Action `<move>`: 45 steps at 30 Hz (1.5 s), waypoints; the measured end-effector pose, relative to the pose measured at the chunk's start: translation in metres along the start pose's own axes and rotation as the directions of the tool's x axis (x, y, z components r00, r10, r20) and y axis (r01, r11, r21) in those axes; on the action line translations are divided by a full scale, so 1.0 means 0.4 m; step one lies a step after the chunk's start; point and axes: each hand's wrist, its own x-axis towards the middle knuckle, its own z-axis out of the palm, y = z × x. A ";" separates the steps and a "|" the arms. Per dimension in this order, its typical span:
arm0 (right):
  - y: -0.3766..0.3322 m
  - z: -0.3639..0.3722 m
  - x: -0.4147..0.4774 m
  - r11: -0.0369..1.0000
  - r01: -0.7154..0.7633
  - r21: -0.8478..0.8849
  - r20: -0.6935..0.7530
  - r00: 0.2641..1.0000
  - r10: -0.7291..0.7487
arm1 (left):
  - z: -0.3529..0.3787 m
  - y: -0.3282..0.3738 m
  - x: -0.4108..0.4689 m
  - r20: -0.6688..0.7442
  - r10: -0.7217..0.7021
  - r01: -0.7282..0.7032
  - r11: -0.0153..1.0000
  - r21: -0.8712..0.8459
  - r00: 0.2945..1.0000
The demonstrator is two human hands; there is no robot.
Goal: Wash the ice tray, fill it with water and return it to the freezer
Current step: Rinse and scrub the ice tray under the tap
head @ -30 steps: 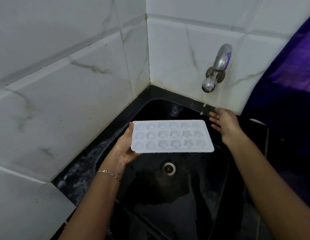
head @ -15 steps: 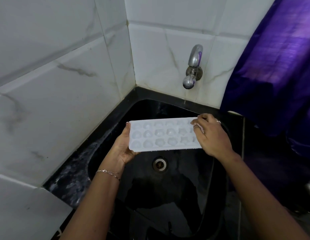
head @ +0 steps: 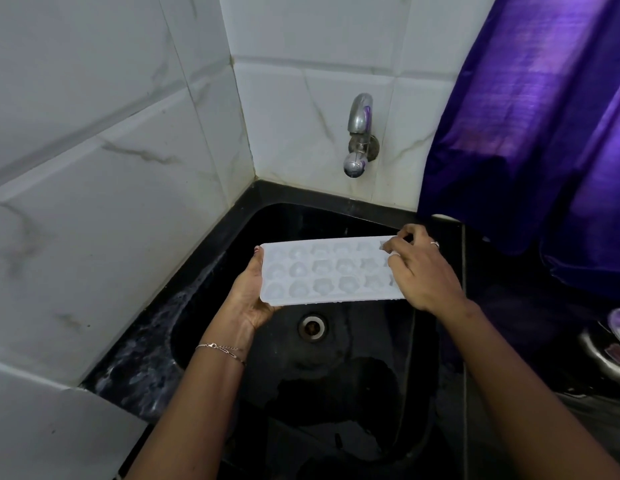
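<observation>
Head view. White ice tray (head: 322, 271) is held roughly level over the black sink (head: 211, 271), cavities facing up, three rows of shaped moulds visible. It sits above the drain (head: 312, 327) and below and in front of the metal tap (head: 358, 133), which is fixed to the white tiled wall (head: 94, 168).

Left hand (head: 249, 296): palm cupped against the tray's left short end, fingers passing underneath, one fingertip showing at the far left corner. It grips the tray. Thin bracelet (head: 222, 351) on the wrist.

Right hand (head: 419, 271): lies over the tray's right end, fingers curled, fingertips pinching the far right corner. Ring (head: 434, 244) on one finger.

Whether the cavities hold water: cannot tell.

Purple curtain (head: 526, 116) hangs at the right, beside the tap.
</observation>
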 end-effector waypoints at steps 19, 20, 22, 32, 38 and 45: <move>0.039 -0.016 -0.021 0.976 -0.028 -0.215 -0.081 0.997 0.011 | 0.043 -0.026 -0.002 -0.047 0.029 -0.028 0.999 0.019 0.998; 0.041 -0.015 -0.020 0.980 -0.022 -0.199 -0.062 0.998 0.010 | 0.043 -0.026 -0.003 -0.048 0.031 -0.030 0.999 0.025 0.998; 0.043 -0.016 -0.018 0.989 -0.021 -0.147 -0.028 0.999 0.017 | 0.044 -0.025 -0.007 -0.056 0.039 -0.037 0.999 0.034 0.998; 0.047 -0.004 -0.036 0.977 -0.053 -0.205 -0.131 0.991 0.026 | 0.063 -0.034 -0.026 -0.140 0.102 -0.091 0.992 0.088 0.985; 0.053 -0.012 -0.043 0.992 -0.042 -0.122 -0.107 0.994 0.029 | 0.072 -0.039 -0.035 -0.151 0.106 -0.089 0.989 0.118 0.983; 0.041 -0.025 -0.050 0.978 0.174 -0.115 -0.008 0.984 -0.176 | 0.075 -0.045 -0.035 -0.154 0.116 -0.092 0.984 0.155 0.981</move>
